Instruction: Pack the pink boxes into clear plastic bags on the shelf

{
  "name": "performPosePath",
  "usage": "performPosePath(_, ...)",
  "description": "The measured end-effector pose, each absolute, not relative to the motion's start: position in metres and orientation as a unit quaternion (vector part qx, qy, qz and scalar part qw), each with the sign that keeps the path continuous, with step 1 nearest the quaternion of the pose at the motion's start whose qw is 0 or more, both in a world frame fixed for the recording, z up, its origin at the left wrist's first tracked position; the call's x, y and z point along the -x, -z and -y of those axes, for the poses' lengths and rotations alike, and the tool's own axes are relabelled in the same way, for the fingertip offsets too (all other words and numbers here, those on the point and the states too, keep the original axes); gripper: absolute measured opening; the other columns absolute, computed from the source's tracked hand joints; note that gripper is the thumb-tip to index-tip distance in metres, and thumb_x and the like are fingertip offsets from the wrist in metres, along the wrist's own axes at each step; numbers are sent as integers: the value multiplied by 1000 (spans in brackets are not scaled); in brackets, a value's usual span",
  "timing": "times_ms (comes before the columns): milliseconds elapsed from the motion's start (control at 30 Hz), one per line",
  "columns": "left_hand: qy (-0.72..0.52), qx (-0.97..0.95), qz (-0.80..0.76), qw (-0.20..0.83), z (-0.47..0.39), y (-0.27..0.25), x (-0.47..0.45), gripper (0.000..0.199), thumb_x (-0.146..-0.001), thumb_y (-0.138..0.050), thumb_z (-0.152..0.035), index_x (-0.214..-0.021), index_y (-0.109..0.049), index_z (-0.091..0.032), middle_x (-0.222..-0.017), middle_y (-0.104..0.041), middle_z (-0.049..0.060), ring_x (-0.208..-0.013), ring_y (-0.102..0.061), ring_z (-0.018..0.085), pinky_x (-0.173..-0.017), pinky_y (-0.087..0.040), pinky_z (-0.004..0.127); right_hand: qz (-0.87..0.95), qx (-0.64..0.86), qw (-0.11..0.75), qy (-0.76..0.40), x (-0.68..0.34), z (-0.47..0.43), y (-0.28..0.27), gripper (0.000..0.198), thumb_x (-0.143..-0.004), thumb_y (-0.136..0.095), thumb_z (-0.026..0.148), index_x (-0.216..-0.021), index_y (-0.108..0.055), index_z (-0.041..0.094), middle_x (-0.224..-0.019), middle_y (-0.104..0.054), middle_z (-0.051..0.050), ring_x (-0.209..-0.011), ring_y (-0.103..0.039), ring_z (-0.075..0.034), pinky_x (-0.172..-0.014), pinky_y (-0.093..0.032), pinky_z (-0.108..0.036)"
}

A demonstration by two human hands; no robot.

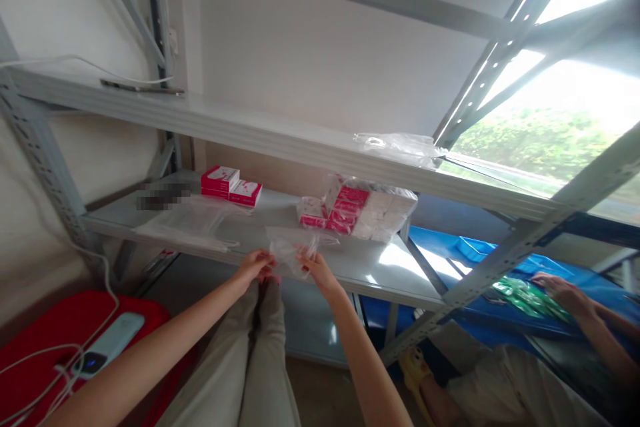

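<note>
A clear plastic bag (286, 250) hangs between my two hands at the front edge of the middle shelf. My left hand (260, 265) pinches its left side with the fingers closed. On the other side my right hand (311, 261) grips the film, fingers bent together. Behind and to the right lies a clear bag packed with pink-and-white boxes (350, 208). Small pink-and-white boxes (220, 180) are stacked farther left on the same shelf. In front of that stack, flat clear plastic bags (187, 225) are spread out.
Grey metal shelving (300, 147) surrounds the work spot, with more clear plastic (395, 147) on its upper board. At lower left, a white power bank (113, 340) with cables rests on a red surface (35, 340). Another person's hand (563, 293) touches green plastic (530, 297) at right.
</note>
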State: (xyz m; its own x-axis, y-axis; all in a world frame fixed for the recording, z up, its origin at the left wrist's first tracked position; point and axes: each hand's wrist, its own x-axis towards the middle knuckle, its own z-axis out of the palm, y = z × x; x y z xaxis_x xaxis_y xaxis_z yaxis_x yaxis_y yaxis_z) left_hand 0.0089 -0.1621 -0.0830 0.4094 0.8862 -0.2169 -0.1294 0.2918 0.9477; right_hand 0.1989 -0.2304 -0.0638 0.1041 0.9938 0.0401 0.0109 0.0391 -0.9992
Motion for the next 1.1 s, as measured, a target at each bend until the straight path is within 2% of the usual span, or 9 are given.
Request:
performPosePath(133,-395,-447,-394,700,157,83,-1,14,-67,-75,-18,-73,-64,-12,-67,-70,5,-54,-62,10,-56,-51,20,516,496,500,-488,-211,239,72,71,-51,-81,31,-117,-57,23,-78,-61,1,-67,-52,-14,-63,-41,-27)
performPosePath(200,-398,-422,-396,712,153,83,6,10,-67,-74,-13,-71,-66,-12,-67,-70,5,-53,-62,10,-55,-52,19,536,525,474,-461,-222,242,78,63,-50,-79,27,-111,-62,21,-72,-60,2,-61,-50,-13,-59,-41,-26)
performPosePath(333,-398,-399,-383,731,146,85,24,8,-68,-72,-9,-74,-68,-13,-70,-72,6,-56,-64,10,-58,-53,19,589,625,450,-246,-255,248,79,21,-61,-66,23,-81,-72,20,-73,-62,-4,-67,-52,-17,-68,-43,-32)
performPosePath(467,-403,-411,-396,716,148,91,40,11,-68,-71,-10,-79,-70,-13,-70,-72,6,-57,-65,11,-57,-53,19,581,695,418,-65,-291,259,71,21,-71,-55,21,-79,-74,23,-90,-65,-9,-83,-57,-22,-84,-42,-37)
performPosePath(533,-376,-422,-408,717,153,94,44,14,-66,-73,-12,-80,-69,-12,-69,-72,6,-55,-64,10,-56,-52,18,561,706,423,-86,-303,263,72,24,-73,-54,25,-85,-74,23,-90,-66,-8,-71,-60,-20,-78,-45,-36)
performPosePath(700,-306,-437,-419,734,171,98,46,27,-62,-77,-28,-80,-66,-13,-62,-69,3,-48,-61,10,-51,-51,19,548,671,409,-288,-314,267,87,25,-70,-60,36,-79,-73,16,-60,-65,-5,-45,-54,-16,-54,-43,-31)
performPosePath(833,-276,-467,-387,746,176,101,43,42,-62,-74,-48,-83,-63,-14,-68,-71,6,-49,-61,12,-50,-52,22,572,648,381,-327,-316,273,95,27,-65,-69,39,-74,-73,14,-58,-66,-6,-54,-58,-19,-58,-42,-31)
performPosePath(1000,-329,-474,-409,707,172,111,38,39,-59,-78,-45,-75,-61,-13,-66,-71,8,-49,-62,13,-50,-51,22,598,660,374,-259,-320,280,92,20,-63,-71,37,-67,-73,18,-71,-69,-8,-70,-62,-25,-66,-45,-35)
performPosePath(1100,-352,-468,-411,698,171,117,39,40,-61,-77,-44,-81,-63,-13,-68,-72,8,-51,-63,14,-51,-52,23,609,680,343,-222,-328,289,87,18,-67,-65,32,-75,-75,19,-77,-71,-9,-74,-63,-26,-71,-47,-37)
